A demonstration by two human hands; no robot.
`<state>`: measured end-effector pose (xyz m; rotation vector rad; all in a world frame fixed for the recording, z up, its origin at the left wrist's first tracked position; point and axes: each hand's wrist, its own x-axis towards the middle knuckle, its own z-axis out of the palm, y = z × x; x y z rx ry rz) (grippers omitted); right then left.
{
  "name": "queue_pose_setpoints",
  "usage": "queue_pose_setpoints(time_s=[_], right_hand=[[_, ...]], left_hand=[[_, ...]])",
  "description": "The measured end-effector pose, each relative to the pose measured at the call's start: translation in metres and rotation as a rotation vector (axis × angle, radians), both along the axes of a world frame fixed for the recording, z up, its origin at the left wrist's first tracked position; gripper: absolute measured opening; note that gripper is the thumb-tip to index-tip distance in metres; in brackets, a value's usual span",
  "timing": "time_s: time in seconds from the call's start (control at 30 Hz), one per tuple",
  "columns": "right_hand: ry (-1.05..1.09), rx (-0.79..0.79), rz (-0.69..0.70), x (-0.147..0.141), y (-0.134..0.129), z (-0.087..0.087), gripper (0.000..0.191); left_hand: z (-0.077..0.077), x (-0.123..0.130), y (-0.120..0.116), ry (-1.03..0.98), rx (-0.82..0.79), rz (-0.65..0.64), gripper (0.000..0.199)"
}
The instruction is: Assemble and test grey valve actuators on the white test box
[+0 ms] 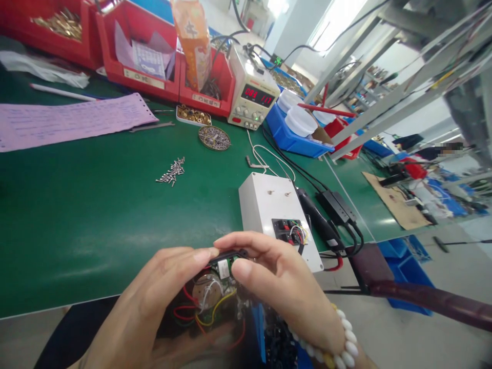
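Observation:
At the table's front edge my left hand (159, 279) and my right hand (277, 271) hold a small wired electronic assembly (209, 292) between them. It shows a green circuit board, a round tan disc, a white block and loose red, yellow and white wires. Fingers of both hands press along a black part (226, 256) at its top edge. The lower side of the assembly is partly hidden by my hands and in shade. Just beyond my right hand stands a white box (257, 205) with two toggle switches and a wired terminal block.
Loose screws (171, 171), a round dish of screws (214, 138) and a tray of brass parts (193, 116) lie on the green table (96, 205). Behind are red bins (142, 87), a power supply (251, 89) and a blue bin (298, 130). Black adapters (338, 207) and cables lie right.

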<state>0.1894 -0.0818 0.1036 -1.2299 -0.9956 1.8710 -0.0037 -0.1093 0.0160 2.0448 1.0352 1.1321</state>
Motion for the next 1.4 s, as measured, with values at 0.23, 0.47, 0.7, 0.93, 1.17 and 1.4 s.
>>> queue_pose_setpoints(time_s=[0.23,0.47,0.7,0.93,1.17,1.4], right_hand=[[-0.091,0.147,0.030,0.003,-0.002,-0.006,0.038],[-0.171,0.302,0.027,0.006,-0.014,-0.016,0.049],[-0.147,0.314,0.013,0.006,-0.023,-0.021,0.047],[-0.103,0.296,0.002,0.005,-0.025,-0.023,0.046],[-0.101,0.300,-0.005,0.003,-0.028,-0.024,0.047],[-0.035,0.277,0.001,0.003,-0.031,-0.026,0.052]], left_hand=[[0.004,0.002,0.004,-0.007,-0.004,0.039,0.065],[0.002,0.000,0.001,-0.075,0.093,0.072,0.080],[-0.002,-0.003,0.000,-0.062,0.117,0.079,0.075],[0.004,-0.003,0.004,-0.081,0.117,0.080,0.072],[-0.010,-0.007,-0.001,0.006,0.108,0.183,0.076],[-0.007,-0.012,-0.006,-0.014,0.008,0.138,0.070]])
